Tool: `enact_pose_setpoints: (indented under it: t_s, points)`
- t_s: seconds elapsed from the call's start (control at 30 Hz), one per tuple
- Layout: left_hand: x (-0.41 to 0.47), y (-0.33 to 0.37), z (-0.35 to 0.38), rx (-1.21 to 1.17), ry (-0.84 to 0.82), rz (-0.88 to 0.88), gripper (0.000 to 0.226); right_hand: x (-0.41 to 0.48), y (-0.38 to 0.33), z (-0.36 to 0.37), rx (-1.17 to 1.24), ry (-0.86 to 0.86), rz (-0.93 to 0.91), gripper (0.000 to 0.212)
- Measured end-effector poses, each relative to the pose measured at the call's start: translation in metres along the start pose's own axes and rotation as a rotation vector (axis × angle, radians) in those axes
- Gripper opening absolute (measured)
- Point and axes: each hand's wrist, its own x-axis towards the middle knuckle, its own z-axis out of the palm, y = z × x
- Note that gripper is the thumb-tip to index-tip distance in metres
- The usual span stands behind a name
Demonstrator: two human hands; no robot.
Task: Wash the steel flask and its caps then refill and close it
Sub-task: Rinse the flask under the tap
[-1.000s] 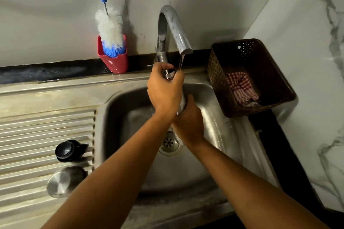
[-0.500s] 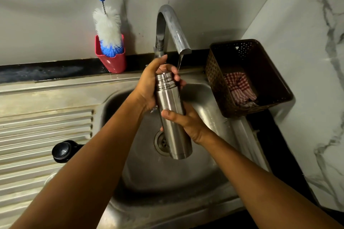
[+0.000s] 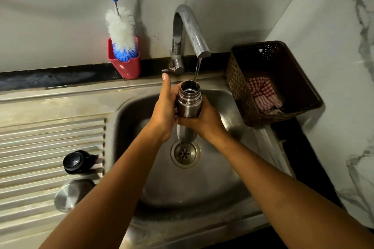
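I hold the steel flask (image 3: 189,105) with both hands over the sink (image 3: 222,178). It stands up straight, mouth open at the top, right above the drain (image 3: 185,153). My right hand (image 3: 204,121) is wrapped tight around the middle of the flask, fingers curled across its front. My left hand (image 3: 165,107) presses flat on the flask's left side, with the thumb sticking up and not touching it. A thin stream of water (image 3: 197,70) runs from the tap (image 3: 188,32) and lands at the back rim of the flask's mouth. I can see dark water inside the neck.

The two caps lie on the ribbed drain board to my left, well apart from the flask. The black cap (image 3: 75,161) is nearer the sink's edge. The steel cap (image 3: 69,194) lies just in front of it, partly hidden by my left arm.

A bottle brush (image 3: 121,32) stands in a red cup (image 3: 126,66) by the wall. A brown basket (image 3: 271,83) with a checked cloth (image 3: 263,93) sits to the right of the sink.
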Motion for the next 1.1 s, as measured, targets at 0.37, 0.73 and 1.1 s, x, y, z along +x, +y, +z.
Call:
enact_pose_setpoints:
  t_s: [0.37,0.73,1.1]
  points:
    - [0.0021,-0.0043,-0.0112,-0.057,-0.075,0.029,0.090,0.0025,-0.0040,0.0035,0.023,0.011,-0.011,0.081]
    - [0.0032,-0.0035,-0.0080,-0.065,-0.084,0.026,0.088,0.0043,-0.0018,0.0065,0.046,0.012,0.028,0.083]
    - [0.0058,-0.0045,-0.0074,-0.066,-0.094,0.029,0.093,0.0054,-0.0024,0.0050,0.027,0.023,0.032,0.087]
